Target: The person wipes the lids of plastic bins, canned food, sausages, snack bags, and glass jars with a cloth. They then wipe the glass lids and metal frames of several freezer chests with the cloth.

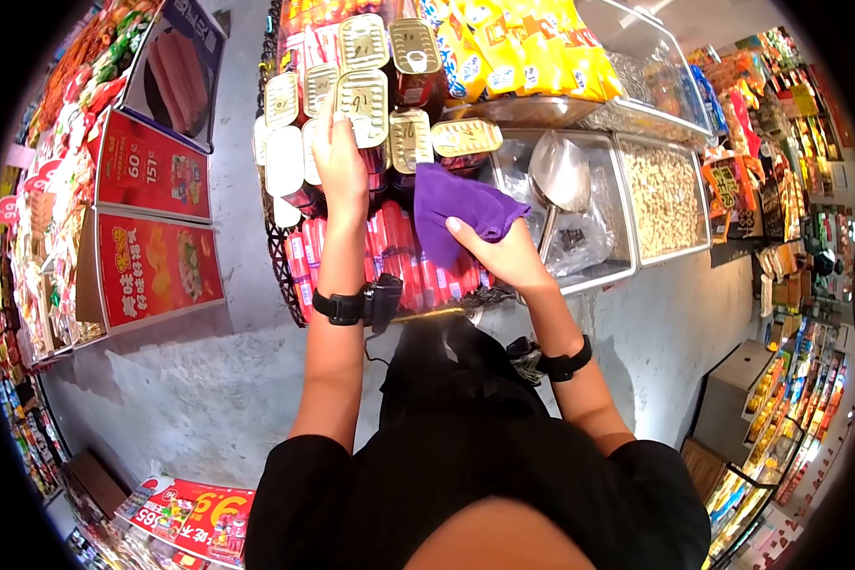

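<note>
My left hand (342, 166) reaches over a cluster of cans with its fingers against the near left edge of a gold-lidded can (361, 100). This can looks higher than those around it; part of my grip is hidden. Bunched in my right hand (508, 252) is a purple cloth (465, 204), the thumb lying on top of it. The cloth hangs beside another gold-lidded can (410, 141) and over red-wrapped sausages (399, 252). Several more cans with ring-pull lids stand close together, including a wide one (465, 137).
Yellow snack bags (522, 52) lie behind the cans. To the right, a metal scoop (560, 176) rests in a clear bin (622, 252) beside a bin of peanut-like pieces (660, 199). Red promotional boxes (157, 271) stand left, across the grey floor (228, 380).
</note>
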`<act>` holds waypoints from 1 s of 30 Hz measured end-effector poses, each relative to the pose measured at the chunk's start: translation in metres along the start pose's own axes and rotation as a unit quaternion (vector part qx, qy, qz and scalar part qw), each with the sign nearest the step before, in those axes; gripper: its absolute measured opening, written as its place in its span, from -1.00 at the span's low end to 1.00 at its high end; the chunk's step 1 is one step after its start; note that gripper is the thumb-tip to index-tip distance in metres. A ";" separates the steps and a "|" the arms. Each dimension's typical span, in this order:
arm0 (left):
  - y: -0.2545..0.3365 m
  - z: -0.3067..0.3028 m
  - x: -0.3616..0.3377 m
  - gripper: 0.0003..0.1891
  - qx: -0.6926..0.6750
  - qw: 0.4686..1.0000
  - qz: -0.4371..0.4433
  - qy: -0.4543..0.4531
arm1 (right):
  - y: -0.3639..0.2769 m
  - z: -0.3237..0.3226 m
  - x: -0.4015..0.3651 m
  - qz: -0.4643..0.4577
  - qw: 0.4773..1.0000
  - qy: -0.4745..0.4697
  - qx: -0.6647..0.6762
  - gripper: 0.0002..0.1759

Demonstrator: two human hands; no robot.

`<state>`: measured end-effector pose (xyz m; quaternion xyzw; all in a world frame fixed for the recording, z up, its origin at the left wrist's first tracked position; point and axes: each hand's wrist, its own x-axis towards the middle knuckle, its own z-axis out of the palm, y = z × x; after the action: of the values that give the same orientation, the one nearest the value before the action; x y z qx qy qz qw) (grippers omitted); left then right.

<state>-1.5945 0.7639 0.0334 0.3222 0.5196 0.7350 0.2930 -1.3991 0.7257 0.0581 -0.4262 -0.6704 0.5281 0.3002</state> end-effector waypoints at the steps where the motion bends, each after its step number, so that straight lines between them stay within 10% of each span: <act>1: -0.003 0.001 0.001 -0.57 0.002 1.000 0.011 0.002 | 0.005 -0.001 -0.004 -0.036 0.999 0.020 -0.009 -0.61; 4: -0.008 0.000 0.003 -0.57 0.017 1.000 0.001 0.011 | 0.011 -0.009 -0.018 -0.087 0.995 0.026 -0.045 -0.57; 10: -0.010 0.007 -0.006 -0.51 0.059 0.995 0.082 -0.009 | 0.018 -0.032 -0.073 0.110 0.951 0.057 0.282 -0.61; 18: -0.009 0.002 -0.011 -0.51 0.081 0.990 0.064 0.094 | 0.033 -0.084 -0.135 0.128 0.961 -0.068 0.235 -0.59; 22: 0.032 0.003 -0.073 -0.68 0.016 0.966 0.187 0.178 | 0.043 -0.124 -0.177 0.100 0.963 0.109 0.223 -0.66; 27: 0.029 0.059 -0.194 -0.66 0.245 0.923 0.290 -0.065 | 0.054 -0.166 -0.187 -0.032 0.955 0.293 0.032 -0.73; 29: 0.021 0.096 -0.238 -0.50 0.179 0.913 0.190 -0.314 | 0.081 -0.170 -0.173 -0.045 0.963 0.204 -0.172 -0.68; 30: 0.025 0.117 -0.243 -0.41 0.252 0.825 0.256 -0.436 | 0.086 -0.167 -0.166 -0.059 0.956 0.135 -0.253 -0.65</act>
<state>-1.3551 0.6379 0.0453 0.7935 0.4038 0.4097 0.1985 -1.1587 0.6605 0.0266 -0.5150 -0.7592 0.2603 0.3010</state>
